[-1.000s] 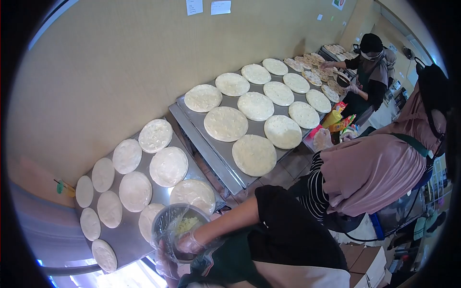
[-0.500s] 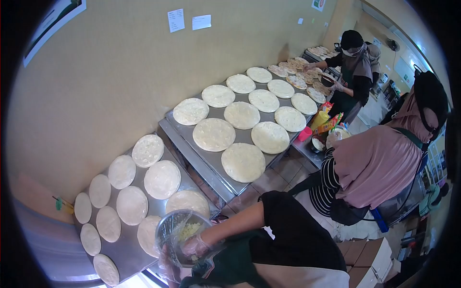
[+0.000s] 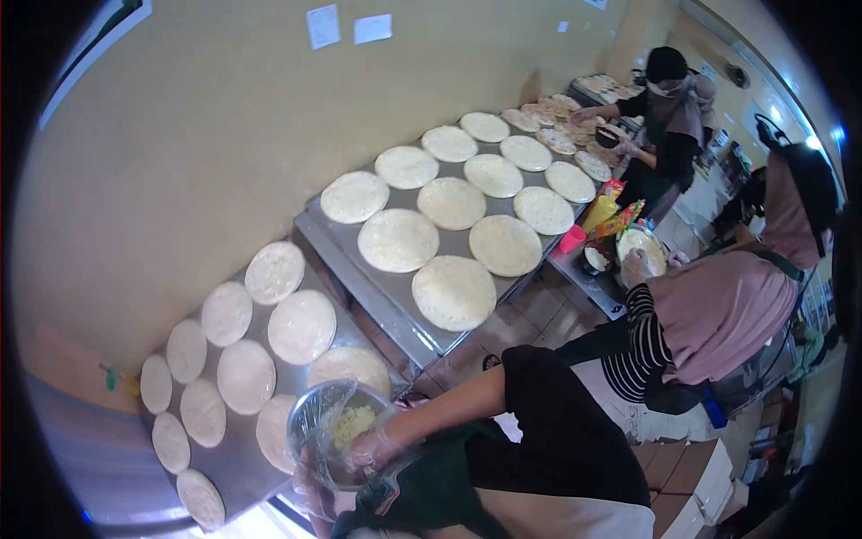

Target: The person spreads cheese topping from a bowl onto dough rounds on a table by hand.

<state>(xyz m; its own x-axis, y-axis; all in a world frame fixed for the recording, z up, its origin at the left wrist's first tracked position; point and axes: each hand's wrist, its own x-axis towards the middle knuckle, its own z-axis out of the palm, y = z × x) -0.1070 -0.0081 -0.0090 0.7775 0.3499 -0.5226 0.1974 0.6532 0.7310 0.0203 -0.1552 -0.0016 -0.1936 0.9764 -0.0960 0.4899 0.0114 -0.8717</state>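
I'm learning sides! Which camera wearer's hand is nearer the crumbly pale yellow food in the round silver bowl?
Right. The gloved right hand is in the bowl, beside the food; the left hand touches the bowl's outside.

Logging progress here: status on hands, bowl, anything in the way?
Right hand inside the bowl, at the pale crumbly food. Left hand holding the bowl's side. No obstruction visible over the bowl's mouth.

Food (image 3: 350, 426) lies in the bowl (image 3: 311, 420) before dough rounds (image 3: 302, 327)
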